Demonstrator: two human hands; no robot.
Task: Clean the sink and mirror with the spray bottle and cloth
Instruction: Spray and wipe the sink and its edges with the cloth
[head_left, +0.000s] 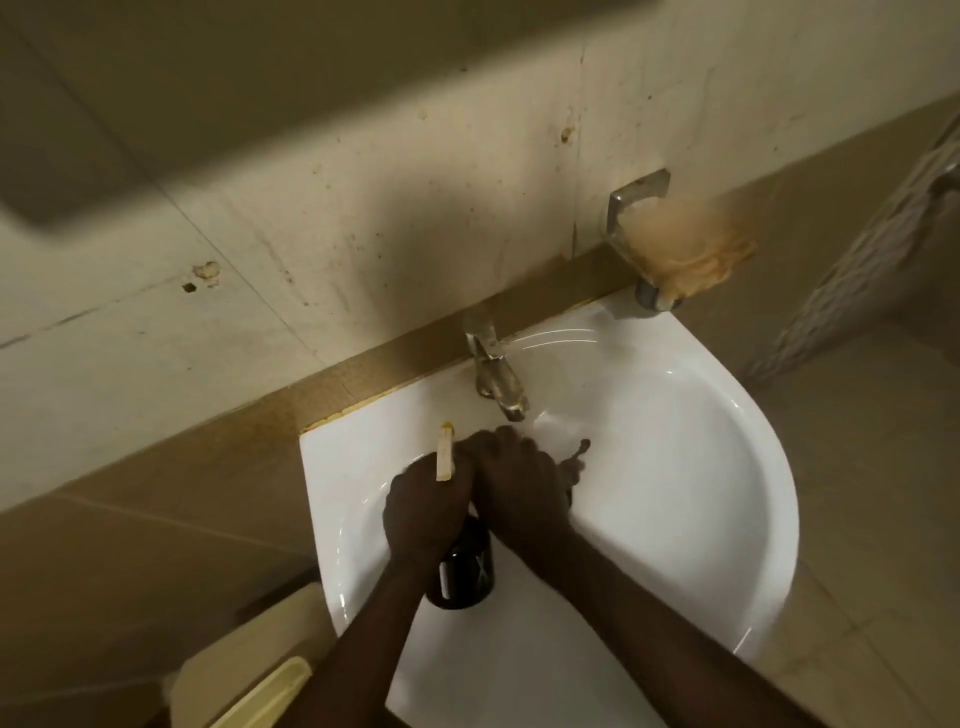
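While our left hand (427, 512) grips the bottle (464, 566) over the sink's (727, 467) left edge and our right hand (524, 486) clamps its top, it could slip and crack the basin.

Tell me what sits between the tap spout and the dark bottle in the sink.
In the head view, both hands: the left hand and right hand lie between the tap and the dark bottle, gripping its top over the sink.

Two bare forearms reached in from the bottom edge, with no sleeve, watch, band or glove showing on either. The left hand (426, 512) and the right hand (519, 480) were bare too, slightly blurred, without rings visible.
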